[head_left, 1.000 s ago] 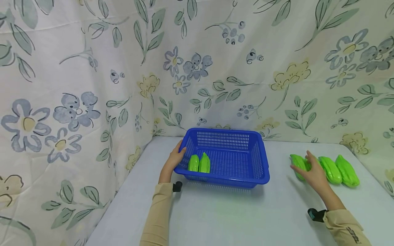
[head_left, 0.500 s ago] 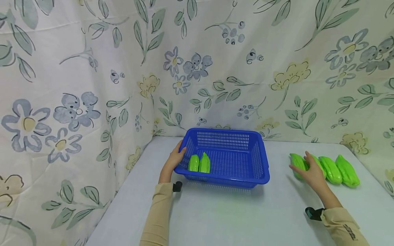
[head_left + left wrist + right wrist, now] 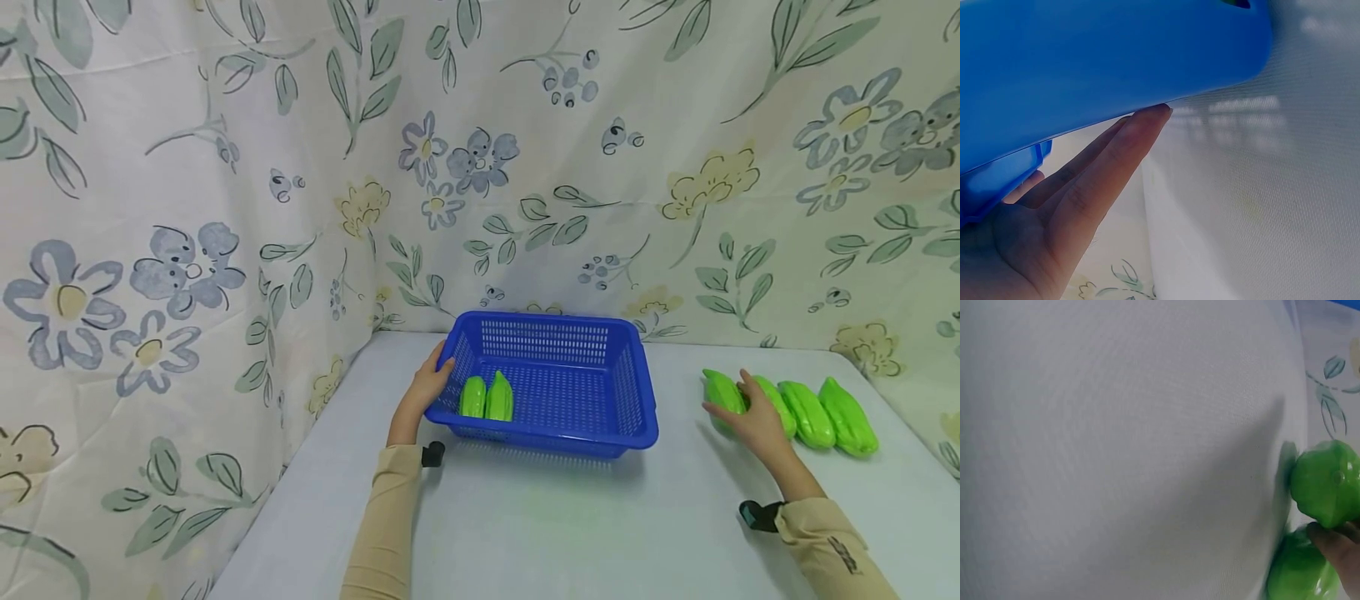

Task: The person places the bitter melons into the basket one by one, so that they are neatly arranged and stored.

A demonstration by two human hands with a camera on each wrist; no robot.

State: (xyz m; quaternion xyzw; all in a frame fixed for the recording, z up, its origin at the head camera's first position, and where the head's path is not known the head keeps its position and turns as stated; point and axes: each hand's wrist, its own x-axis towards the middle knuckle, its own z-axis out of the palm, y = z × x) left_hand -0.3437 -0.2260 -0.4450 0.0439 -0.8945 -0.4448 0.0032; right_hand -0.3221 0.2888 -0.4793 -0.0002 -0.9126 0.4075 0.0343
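Observation:
My left hand [image 3: 427, 385] grips the left side of a blue plastic basket [image 3: 555, 435], thumb at the rim. The left wrist view shows its fingers [image 3: 1107, 169] extended along the basket's outer wall. Two green ridged vegetables [image 3: 498, 398] lie inside, at the left end. On the right, my right hand [image 3: 761, 423] holds the leftmost green ridged vegetable [image 3: 724, 392] of a row, thumb on its left, fingers on its right. In the right wrist view this vegetable [image 3: 1329, 481] sits above its neighbour [image 3: 1297, 572], a finger between them.
Three more green ridged vegetables [image 3: 806, 414] lie side by side at the table's right, close to the right hand. The white table [image 3: 570, 525] meets a floral curtain [image 3: 525, 167] behind the basket and along the left.
My right hand has moved slightly left and closed around the leftmost vegetable, which has shifted a little up and left, away from its neighbour. The left hand and basket stay put.

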